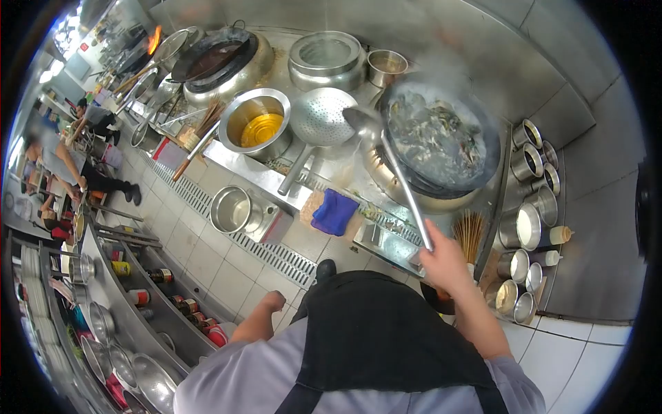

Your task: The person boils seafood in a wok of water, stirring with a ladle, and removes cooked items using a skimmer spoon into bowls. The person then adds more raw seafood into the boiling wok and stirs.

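Observation:
My right hand (443, 261) is wrapped round the end of a long-handled metal ladle (407, 190). The ladle's bowl lies at the near left rim of a large black wok (488, 165), beside a perforated strainer (323, 114). Inside the wok, dark and pale pieces of food (438, 134) steam in cloudy liquid. My left hand (274, 301) hangs low over the tiled floor, its fingers curled with nothing visible in them. A blue folded cloth (335, 212) lies at the counter's front edge.
A pot of yellow oil (262, 129) stands left of the strainer. Several seasoning containers (527, 228) line the right side, near a bamboo brush (469, 231). A small pot (231, 209) sits below the counter edge. Shelves (148, 269) and a co-worker (62, 159) are at left.

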`<action>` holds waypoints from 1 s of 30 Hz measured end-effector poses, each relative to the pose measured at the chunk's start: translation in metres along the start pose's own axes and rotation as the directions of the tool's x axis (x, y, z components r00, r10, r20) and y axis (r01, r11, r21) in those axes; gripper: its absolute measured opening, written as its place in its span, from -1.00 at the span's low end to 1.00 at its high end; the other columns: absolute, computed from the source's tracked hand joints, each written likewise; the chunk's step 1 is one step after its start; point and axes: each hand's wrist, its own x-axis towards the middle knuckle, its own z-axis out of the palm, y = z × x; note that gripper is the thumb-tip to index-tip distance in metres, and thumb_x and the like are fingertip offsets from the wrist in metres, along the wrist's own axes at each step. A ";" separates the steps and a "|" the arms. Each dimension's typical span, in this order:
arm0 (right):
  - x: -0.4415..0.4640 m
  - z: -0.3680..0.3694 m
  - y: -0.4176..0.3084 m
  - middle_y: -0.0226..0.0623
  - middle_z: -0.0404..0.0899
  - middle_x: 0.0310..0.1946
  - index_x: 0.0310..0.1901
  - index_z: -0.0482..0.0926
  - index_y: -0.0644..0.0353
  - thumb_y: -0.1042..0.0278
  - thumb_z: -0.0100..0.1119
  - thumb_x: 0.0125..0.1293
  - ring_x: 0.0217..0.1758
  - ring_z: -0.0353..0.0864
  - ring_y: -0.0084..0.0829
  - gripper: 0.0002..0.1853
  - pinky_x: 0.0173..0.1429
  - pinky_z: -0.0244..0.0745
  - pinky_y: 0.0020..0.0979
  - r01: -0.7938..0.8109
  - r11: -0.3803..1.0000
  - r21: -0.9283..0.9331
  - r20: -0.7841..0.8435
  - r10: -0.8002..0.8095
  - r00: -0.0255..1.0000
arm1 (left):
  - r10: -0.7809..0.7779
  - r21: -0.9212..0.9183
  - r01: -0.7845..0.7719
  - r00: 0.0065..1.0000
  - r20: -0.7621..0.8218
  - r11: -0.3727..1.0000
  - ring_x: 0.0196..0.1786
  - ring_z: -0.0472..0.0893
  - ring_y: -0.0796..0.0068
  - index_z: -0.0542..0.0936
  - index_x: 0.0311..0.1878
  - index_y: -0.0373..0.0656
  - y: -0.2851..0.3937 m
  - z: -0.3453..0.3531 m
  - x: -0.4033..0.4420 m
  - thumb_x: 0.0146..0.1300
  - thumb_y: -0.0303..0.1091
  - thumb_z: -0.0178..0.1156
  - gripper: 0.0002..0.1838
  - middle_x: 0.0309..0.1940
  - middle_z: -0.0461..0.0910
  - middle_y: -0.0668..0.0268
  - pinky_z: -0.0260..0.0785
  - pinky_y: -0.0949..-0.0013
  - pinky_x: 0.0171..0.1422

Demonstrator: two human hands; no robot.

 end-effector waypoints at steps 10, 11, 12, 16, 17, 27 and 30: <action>-0.055 -0.079 0.055 -0.15 0.57 -0.40 0.31 0.30 0.21 0.52 0.04 0.12 -0.50 0.43 -0.48 -0.37 -0.30 0.41 -0.46 -0.057 0.948 0.312 -0.302 0.156 0.941 | 0.380 0.539 -0.388 0.915 0.131 0.748 -0.03 0.59 0.10 0.68 -0.30 -0.17 -0.001 -0.026 0.029 -0.10 -0.29 0.36 -0.74 -0.25 0.64 0.08 0.49 0.16 0.00; -0.065 -0.086 0.056 -0.16 0.57 -0.38 0.31 0.30 0.18 0.53 0.03 0.11 -0.49 0.42 -0.50 -0.37 -0.30 0.40 -0.48 -0.092 0.984 0.150 -0.322 0.136 0.937 | 0.316 0.292 -0.306 0.949 0.014 0.906 -0.04 0.59 0.10 0.68 -0.31 -0.16 -0.013 -0.021 0.044 -0.10 -0.28 0.36 -0.75 -0.25 0.64 0.08 0.49 0.16 0.00; -0.075 -0.091 0.057 -0.12 0.58 -0.35 0.30 0.31 0.17 0.52 0.04 0.11 -0.46 0.48 -0.45 -0.37 -0.27 0.42 -0.44 -0.171 0.978 0.123 -0.264 0.198 0.944 | 0.214 0.010 -0.214 0.974 -0.078 0.977 -0.06 0.60 0.09 0.68 -0.33 -0.16 -0.015 -0.019 0.055 -0.10 -0.28 0.37 -0.76 -0.25 0.63 0.08 0.49 0.16 -0.01; -0.087 -0.073 0.090 0.12 0.58 -0.22 0.32 0.29 0.06 0.43 0.08 0.10 -0.21 0.60 0.03 -0.35 -0.10 0.47 -0.13 -0.173 0.983 -0.057 -0.217 0.157 0.963 | 0.280 0.311 -0.255 0.959 -0.037 0.915 -0.10 0.61 0.07 0.66 -0.33 -0.20 0.015 -0.042 0.034 -0.02 -0.30 0.31 -0.79 -0.19 0.62 0.05 0.48 0.17 0.02; -0.079 -0.064 0.090 0.14 0.57 -0.22 0.34 0.25 0.05 0.40 0.05 0.13 -0.18 0.58 0.08 -0.35 -0.06 0.46 -0.07 -0.249 0.961 -0.121 -0.183 0.225 0.957 | 0.302 0.328 -0.276 0.953 -0.031 0.903 -0.10 0.61 0.07 0.66 -0.33 -0.20 0.015 -0.042 0.039 -0.02 -0.30 0.31 -0.79 -0.19 0.62 0.05 0.48 0.17 0.02; -0.005 -0.057 0.091 0.12 0.59 -0.21 0.34 0.25 0.11 0.35 0.05 0.16 -0.17 0.60 0.05 -0.36 -0.03 0.48 -0.08 -0.317 0.946 -0.063 -0.444 0.258 0.858 | 0.483 0.551 -0.448 0.871 0.091 0.704 0.00 0.57 0.08 0.64 -0.31 -0.25 0.019 -0.068 0.051 -0.09 -0.28 0.41 -0.70 -0.18 0.61 0.05 0.45 0.17 0.08; 0.014 -0.088 0.096 0.16 0.58 -0.22 0.30 0.31 0.14 0.35 0.07 0.14 -0.16 0.60 0.05 -0.39 -0.04 0.50 -0.14 -0.196 0.980 0.046 -0.543 0.189 0.818 | 0.486 0.549 -0.437 0.872 0.062 0.713 0.01 0.56 0.07 0.64 -0.31 -0.25 0.012 -0.054 0.047 -0.10 -0.27 0.42 -0.69 -0.18 0.61 0.04 0.45 0.16 0.09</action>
